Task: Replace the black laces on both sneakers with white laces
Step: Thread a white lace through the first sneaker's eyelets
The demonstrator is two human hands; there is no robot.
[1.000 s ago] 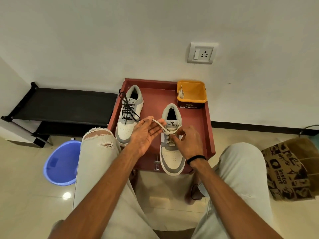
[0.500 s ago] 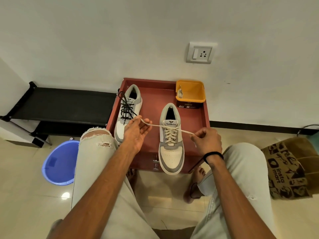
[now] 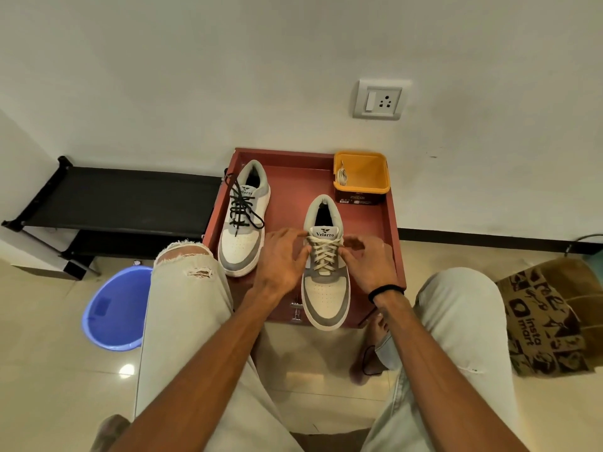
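Two grey-and-white sneakers stand on a small red table point(image 3: 295, 179). The left sneaker point(image 3: 241, 252) is threaded with a black lace point(image 3: 239, 207). The right sneaker point(image 3: 326, 296) carries a white lace point(image 3: 324, 256) crossed up to its top eyelets. My left hand point(image 3: 282, 259) rests against that shoe's left side, fingertips at the upper eyelets. My right hand point(image 3: 368, 265) is curled at the shoe's right side. The lace ends are hidden in my fingers. A second white lace point(image 3: 341, 175) lies in a yellow tub point(image 3: 370, 171) at the table's back right.
A blue basin point(image 3: 111, 311) sits on the floor at the left, beside a low black rack point(image 3: 124, 197). A printed paper bag point(image 3: 548, 321) stands at the right. My knees flank the table's front edge. A wall socket point(image 3: 380, 99) is above.
Half a second ago my hands held the white lace ends stretched out to both sides. Both hands have come back in to the right sneaker's top eyelets.
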